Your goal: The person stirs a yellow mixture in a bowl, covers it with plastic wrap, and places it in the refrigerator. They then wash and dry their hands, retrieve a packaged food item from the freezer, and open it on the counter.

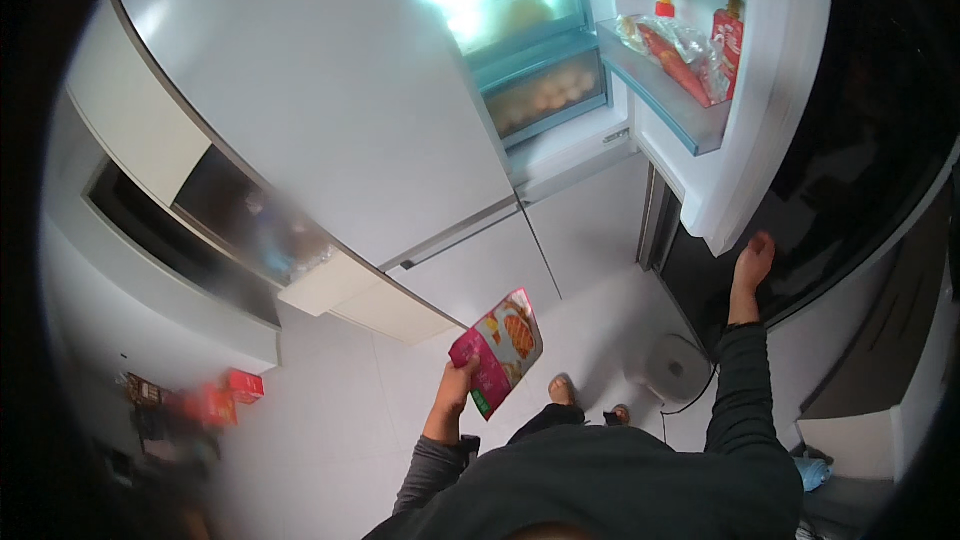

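Observation:
My left hand (454, 388) grips a pink and white food packet (504, 349) by its lower left side, above the floor. The packet bears a picture of a grilled, waffle-like food and some writing. Ahead of me, a refrigerator door (772, 90) stands open on the right. My right hand (754, 261) is at this door's lower outer corner, fingers curled; whether it touches the door is unclear. On the door shelf (660, 101) lie a carrot-like red item (675, 64) in clear plastic and a red pouch (727, 45). Egg-like round things (559, 94) show through a drawer inside.
The refrigerator's other door (322, 90) is closed on the left. A whitish round appliance (671, 367) with a black cord stands on the floor by my feet. Red boxes (225, 397) sit at the far left, blurred. Pale cabinets (135, 105) line the left side.

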Motion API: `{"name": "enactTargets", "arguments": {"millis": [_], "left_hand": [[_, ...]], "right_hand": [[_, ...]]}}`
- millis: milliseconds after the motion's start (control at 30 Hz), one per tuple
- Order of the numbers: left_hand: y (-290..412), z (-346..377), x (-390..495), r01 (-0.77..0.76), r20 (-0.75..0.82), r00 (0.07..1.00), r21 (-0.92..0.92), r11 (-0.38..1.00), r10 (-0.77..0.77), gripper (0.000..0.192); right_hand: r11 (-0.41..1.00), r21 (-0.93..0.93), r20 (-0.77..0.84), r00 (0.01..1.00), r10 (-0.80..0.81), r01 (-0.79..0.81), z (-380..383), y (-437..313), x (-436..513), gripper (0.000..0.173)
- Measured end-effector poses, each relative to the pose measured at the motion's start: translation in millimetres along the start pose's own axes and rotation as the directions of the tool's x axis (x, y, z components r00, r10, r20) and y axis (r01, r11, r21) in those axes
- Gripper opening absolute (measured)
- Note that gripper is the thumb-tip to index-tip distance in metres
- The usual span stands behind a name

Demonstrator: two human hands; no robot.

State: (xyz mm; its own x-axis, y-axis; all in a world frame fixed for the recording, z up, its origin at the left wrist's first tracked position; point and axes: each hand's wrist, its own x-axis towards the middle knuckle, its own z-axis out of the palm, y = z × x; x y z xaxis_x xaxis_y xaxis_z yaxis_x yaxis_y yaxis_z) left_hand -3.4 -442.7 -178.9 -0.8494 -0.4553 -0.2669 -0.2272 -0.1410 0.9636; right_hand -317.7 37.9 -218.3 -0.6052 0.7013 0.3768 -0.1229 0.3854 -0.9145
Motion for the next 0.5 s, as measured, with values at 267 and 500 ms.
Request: {"name": "enactTargets", "arguments": {"millis": [267, 500], "left_hand": [[-11, 1, -11, 0.011, 0.042, 0.999, 0.028, 1.0, -0.013, 0.021], [-7, -13, -6, 0.006, 0.123, 0.992, 0.082, 0.997, -0.016, 0.028]], "right_hand": [[0.976, 0.211, 0.275, 0.954, -0.121, 0.063, 4, -39, 26, 0.045], [0.969, 0.246, 0.327, 0.944, -0.053, -0.031, 28, -84, -94, 0.039]]}}
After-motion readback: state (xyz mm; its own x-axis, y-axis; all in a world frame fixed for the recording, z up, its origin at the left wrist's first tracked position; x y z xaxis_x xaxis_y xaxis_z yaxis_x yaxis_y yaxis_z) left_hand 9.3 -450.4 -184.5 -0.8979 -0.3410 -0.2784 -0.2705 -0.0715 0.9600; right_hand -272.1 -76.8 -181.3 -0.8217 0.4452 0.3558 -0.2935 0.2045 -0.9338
